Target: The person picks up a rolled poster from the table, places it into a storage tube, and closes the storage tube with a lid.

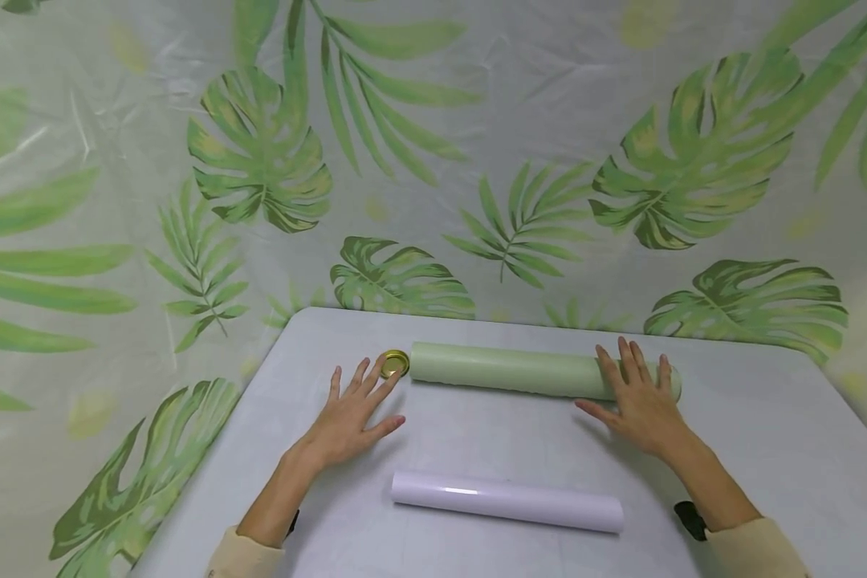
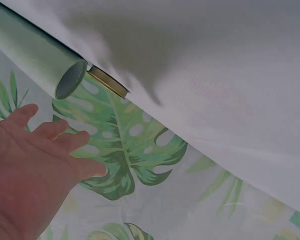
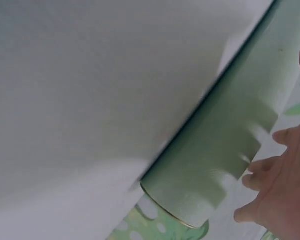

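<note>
Both hands point(image 1: 350, 421) point(image 1: 643, 405) splay near a smooth green tube point(image 1: 506, 369).

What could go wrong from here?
1. The green tube lies on its side with no visible brace, so a bump from the spread right hand might roll it.
2. The gold lid sits right by the tube's open end, near the left hand's fingertips; either could knock it.
3. The glossy white roll lies loose between the forearms, so a sleeve might catch it.
</note>
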`<state>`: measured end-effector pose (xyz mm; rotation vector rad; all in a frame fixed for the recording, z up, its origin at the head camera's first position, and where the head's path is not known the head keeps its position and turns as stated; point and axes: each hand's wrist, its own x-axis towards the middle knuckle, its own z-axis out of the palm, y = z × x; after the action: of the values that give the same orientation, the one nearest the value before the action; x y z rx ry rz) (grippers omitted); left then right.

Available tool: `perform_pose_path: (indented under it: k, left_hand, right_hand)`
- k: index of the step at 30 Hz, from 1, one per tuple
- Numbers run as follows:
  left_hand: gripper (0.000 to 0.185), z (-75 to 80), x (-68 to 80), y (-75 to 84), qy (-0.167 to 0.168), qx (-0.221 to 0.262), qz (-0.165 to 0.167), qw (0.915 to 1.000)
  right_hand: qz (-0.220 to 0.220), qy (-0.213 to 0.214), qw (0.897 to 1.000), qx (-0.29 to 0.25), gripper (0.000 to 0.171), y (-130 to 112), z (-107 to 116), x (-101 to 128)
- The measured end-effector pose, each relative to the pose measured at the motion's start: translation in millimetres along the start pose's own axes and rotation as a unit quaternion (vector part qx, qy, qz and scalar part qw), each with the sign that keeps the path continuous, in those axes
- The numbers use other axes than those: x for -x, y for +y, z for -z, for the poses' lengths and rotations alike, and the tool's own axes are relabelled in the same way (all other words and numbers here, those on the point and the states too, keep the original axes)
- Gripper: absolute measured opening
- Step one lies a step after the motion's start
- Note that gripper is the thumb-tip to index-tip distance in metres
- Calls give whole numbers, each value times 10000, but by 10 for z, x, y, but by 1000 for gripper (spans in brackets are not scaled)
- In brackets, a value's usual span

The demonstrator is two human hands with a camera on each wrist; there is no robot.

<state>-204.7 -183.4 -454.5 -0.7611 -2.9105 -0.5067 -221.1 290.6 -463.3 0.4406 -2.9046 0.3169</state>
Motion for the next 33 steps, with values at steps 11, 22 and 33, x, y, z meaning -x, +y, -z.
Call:
perform_pose_path:
  k: [11, 22, 33]
  left_hand:
    - [73, 11, 10, 105, -254, 180, -226, 9993]
    - [75, -33, 8, 230, -419, 160, -410, 9981]
    - [72, -127, 58, 433, -760, 540, -929, 9913]
  right_hand:
    - [26, -50, 9999, 98, 98, 3, 3, -138]
    - [223, 235, 9993, 207, 97, -9, -78, -197]
    - [162, 169, 9995, 211, 99, 36, -106, -231]
